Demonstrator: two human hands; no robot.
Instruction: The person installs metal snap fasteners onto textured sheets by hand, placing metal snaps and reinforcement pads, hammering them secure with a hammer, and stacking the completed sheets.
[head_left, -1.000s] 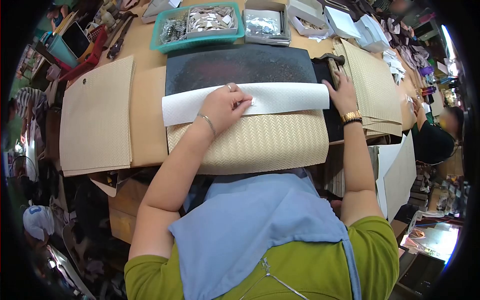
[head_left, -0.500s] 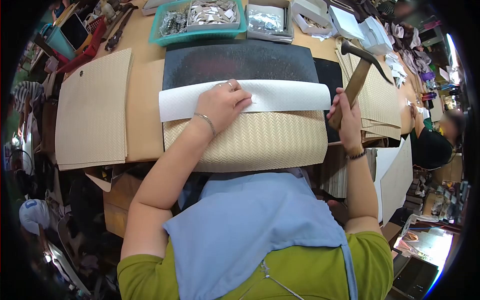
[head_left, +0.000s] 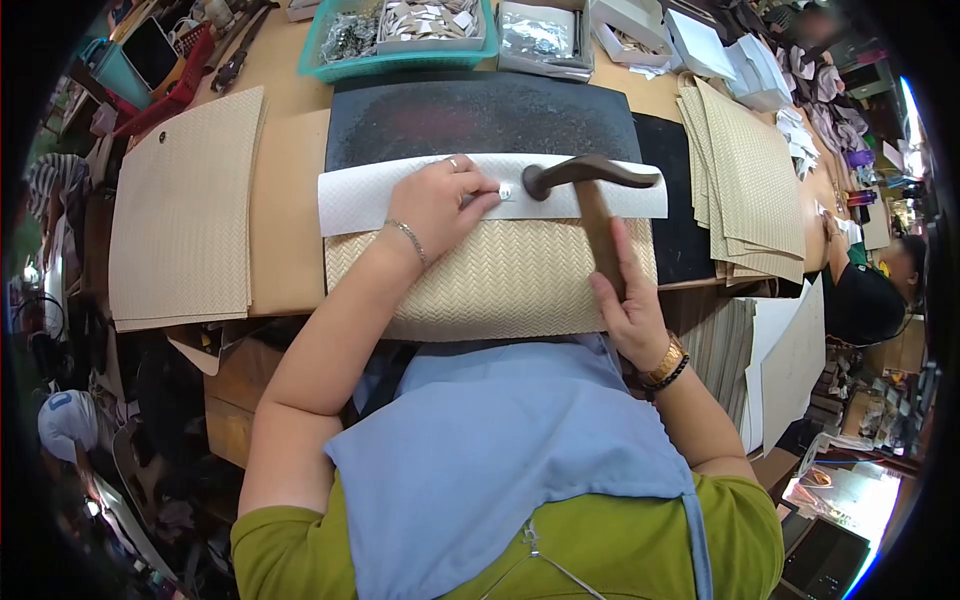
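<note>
A white textured strip [head_left: 350, 200] lies folded across the top of a cream herringbone-woven sheet [head_left: 480, 285]. My left hand [head_left: 440, 205] rests on the strip, thumb and index finger pinched at the left edge of a small shiny metal piece [head_left: 505, 191]. What the other fingers press on is hidden under the hand. In my right hand [head_left: 635, 315] is a hammer [head_left: 603, 235], gripped by its wooden handle. Its round dark face hangs just right of the metal piece, apart from it. Behind the strip lies a worn black board [head_left: 480, 115].
Stacked woven sheets lie at the left [head_left: 185, 210] and right [head_left: 755, 170]. A teal basket [head_left: 400, 70] of small parts and a grey box [head_left: 545, 68] stand at the back. White boxes [head_left: 755, 70] are at the back right, and a co-worker in black [head_left: 870, 300] is at the far right.
My right hand has brought the hammer left and down from beside the strip to over it. The small metal piece now shows at my left fingertips, where a thin dark mark was visible.
</note>
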